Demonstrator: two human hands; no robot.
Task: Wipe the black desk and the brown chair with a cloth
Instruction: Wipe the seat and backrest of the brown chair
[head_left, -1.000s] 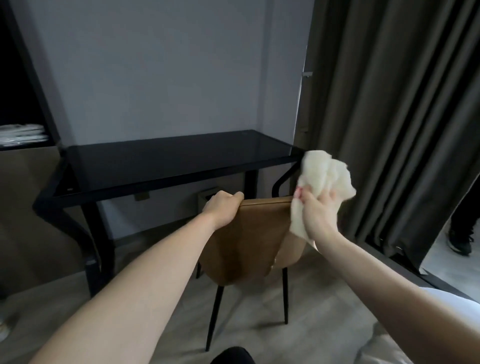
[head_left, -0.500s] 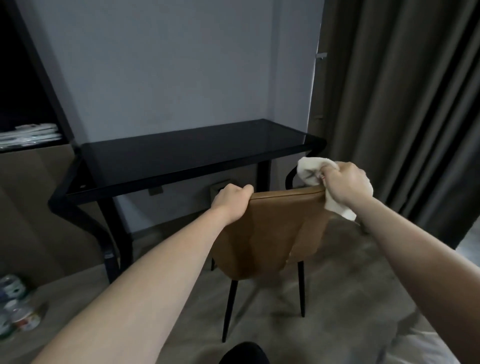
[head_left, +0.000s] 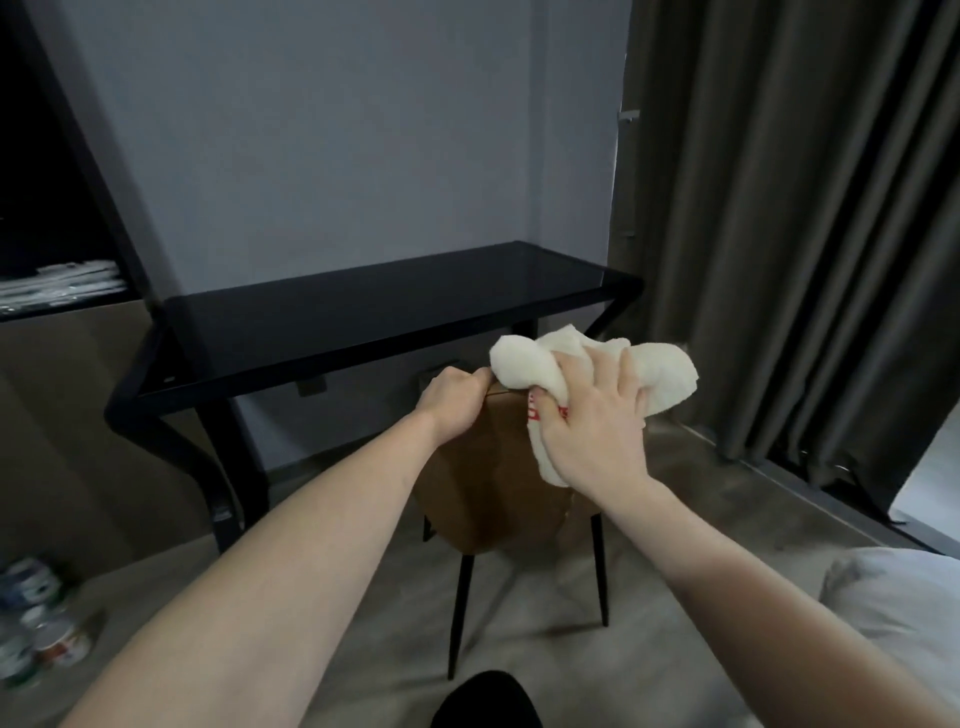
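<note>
Left hand (head_left: 453, 402) grips the brown chair (head_left: 485, 483) backrest's top edge; right hand (head_left: 589, 421) clutches a white cloth (head_left: 530, 364) against it. Black desk (head_left: 374, 317) stands behind the chair, grey curtain (head_left: 779, 234) to its right, cans (head_left: 36, 639) on the floor far left.

The desk (head_left: 374, 312) has a glossy black top, smooth as glass, on matt black metal-looking legs. The chair back (head_left: 488, 467) is smooth brown leather-like upholstery with a soft sheen, on thin matt black legs. The cloth (head_left: 524, 364) is cream terry, fluffy and matt; the curtain (head_left: 779, 234) is heavy matt woven fabric.
</note>
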